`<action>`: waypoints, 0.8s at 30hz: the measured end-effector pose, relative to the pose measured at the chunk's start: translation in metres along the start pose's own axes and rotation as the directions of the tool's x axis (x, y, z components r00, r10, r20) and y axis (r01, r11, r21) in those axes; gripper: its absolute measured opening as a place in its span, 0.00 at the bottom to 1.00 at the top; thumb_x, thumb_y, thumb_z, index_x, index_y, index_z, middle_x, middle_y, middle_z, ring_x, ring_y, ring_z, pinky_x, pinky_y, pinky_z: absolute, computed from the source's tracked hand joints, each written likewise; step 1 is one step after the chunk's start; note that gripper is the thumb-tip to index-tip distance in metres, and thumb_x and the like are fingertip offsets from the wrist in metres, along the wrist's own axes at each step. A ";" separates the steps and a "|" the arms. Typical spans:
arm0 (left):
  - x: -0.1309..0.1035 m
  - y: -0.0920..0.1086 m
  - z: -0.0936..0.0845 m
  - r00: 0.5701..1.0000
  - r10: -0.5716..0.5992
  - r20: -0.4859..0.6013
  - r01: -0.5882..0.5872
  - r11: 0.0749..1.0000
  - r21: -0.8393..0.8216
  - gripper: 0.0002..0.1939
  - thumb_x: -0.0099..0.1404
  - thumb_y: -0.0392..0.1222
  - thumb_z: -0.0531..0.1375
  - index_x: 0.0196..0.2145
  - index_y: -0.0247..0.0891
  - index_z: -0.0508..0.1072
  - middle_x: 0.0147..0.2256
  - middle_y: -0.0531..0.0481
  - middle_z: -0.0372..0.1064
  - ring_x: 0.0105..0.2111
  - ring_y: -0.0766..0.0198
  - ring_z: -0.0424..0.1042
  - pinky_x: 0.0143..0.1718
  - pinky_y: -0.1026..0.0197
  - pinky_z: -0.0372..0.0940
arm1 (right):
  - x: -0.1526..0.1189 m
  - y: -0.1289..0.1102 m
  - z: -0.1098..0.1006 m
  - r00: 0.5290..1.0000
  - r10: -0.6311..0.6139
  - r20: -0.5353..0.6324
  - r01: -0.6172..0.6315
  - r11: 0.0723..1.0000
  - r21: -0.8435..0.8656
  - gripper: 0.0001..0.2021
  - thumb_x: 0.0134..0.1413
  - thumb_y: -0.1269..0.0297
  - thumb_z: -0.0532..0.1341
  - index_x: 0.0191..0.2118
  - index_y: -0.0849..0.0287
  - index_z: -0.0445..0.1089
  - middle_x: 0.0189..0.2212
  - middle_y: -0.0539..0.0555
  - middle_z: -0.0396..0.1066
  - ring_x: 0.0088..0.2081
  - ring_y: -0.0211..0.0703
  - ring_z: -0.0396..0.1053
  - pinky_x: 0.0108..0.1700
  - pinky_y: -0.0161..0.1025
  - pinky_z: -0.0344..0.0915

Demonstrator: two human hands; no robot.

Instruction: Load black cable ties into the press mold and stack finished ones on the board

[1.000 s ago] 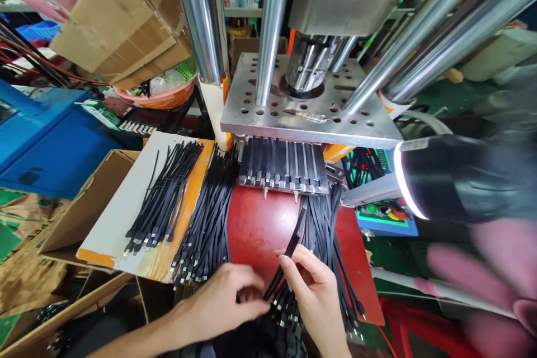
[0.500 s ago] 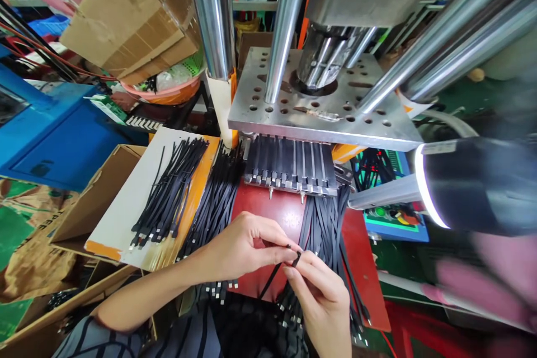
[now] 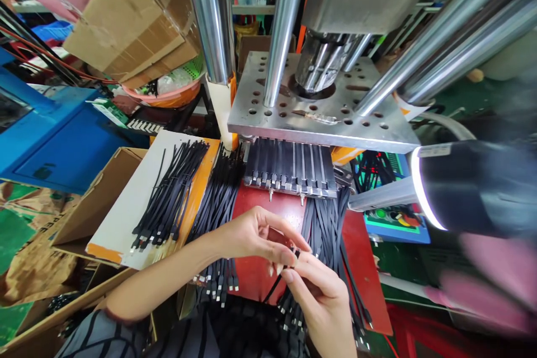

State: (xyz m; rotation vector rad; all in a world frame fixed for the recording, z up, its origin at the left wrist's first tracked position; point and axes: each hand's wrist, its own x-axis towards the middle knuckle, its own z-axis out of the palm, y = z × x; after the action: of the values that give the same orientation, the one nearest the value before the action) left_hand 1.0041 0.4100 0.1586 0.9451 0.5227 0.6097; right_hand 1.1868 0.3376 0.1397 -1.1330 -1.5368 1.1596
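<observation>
Both hands lifted slightly | left hand [image 3: 251, 238] and right hand [image 3: 321, 291] pinch one cable [image 3: 274, 285] tip | keep tip straight, clear of right pile [image 3: 325, 235].

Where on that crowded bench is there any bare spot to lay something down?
Little room. One bare patch is the red mat under the left hand, between two heaps of black straps. Another is the white board left of its strap bundle. The right hand pinches one black strap; the mat's right side is covered with straps.
</observation>
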 end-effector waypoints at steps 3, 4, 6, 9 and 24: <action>0.005 0.000 0.001 0.991 0.119 -0.053 -0.116 0.991 0.066 0.21 0.52 0.55 0.77 0.33 0.35 0.84 0.32 0.50 0.73 0.22 0.72 0.72 0.22 0.67 0.69 | 0.000 0.000 0.004 0.996 0.035 -0.082 -0.037 0.999 -0.022 0.10 0.64 0.59 0.65 0.34 0.53 0.83 0.27 0.53 0.72 0.29 0.43 0.67 0.34 0.39 0.66; 0.006 0.000 0.002 0.980 0.180 -0.086 -0.173 0.981 0.085 0.19 0.53 0.54 0.77 0.31 0.34 0.84 0.32 0.50 0.72 0.21 0.72 0.72 0.22 0.68 0.69 | 0.001 0.000 0.005 0.991 0.048 -0.125 -0.051 0.999 -0.019 0.10 0.64 0.59 0.65 0.34 0.53 0.83 0.27 0.53 0.71 0.29 0.42 0.67 0.33 0.38 0.65; 0.007 0.001 0.002 0.964 0.236 -0.123 -0.225 0.969 0.101 0.18 0.53 0.51 0.77 0.30 0.33 0.82 0.30 0.51 0.71 0.21 0.72 0.72 0.22 0.68 0.68 | 0.002 0.000 0.007 0.984 0.056 -0.168 -0.059 0.998 -0.013 0.10 0.64 0.59 0.66 0.32 0.54 0.82 0.27 0.52 0.70 0.28 0.41 0.66 0.31 0.37 0.64; 0.011 0.003 0.000 0.992 0.104 -0.075 -0.101 0.994 0.049 0.23 0.50 0.55 0.78 0.29 0.32 0.79 0.28 0.52 0.71 0.20 0.71 0.71 0.19 0.68 0.66 | 0.004 0.001 0.006 0.996 0.029 -0.088 -0.029 1.000 0.001 0.11 0.64 0.58 0.65 0.31 0.54 0.80 0.29 0.53 0.73 0.30 0.42 0.68 0.32 0.37 0.64; 0.051 0.033 -0.017 0.805 0.481 -0.348 -0.172 0.750 0.639 0.17 0.61 0.51 0.71 0.27 0.33 0.77 0.22 0.54 0.70 0.20 0.71 0.66 0.23 0.67 0.60 | -0.006 0.036 0.020 0.968 0.205 0.146 -0.201 0.979 -0.041 0.17 0.67 0.54 0.60 0.28 0.57 0.66 0.25 0.47 0.64 0.27 0.38 0.62 0.29 0.34 0.60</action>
State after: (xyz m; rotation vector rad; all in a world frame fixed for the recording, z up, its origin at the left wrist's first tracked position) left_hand 1.0215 0.4697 0.1708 1.5042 1.0566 1.0791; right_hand 1.1745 0.3336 0.0999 -1.2676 -1.5800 1.3930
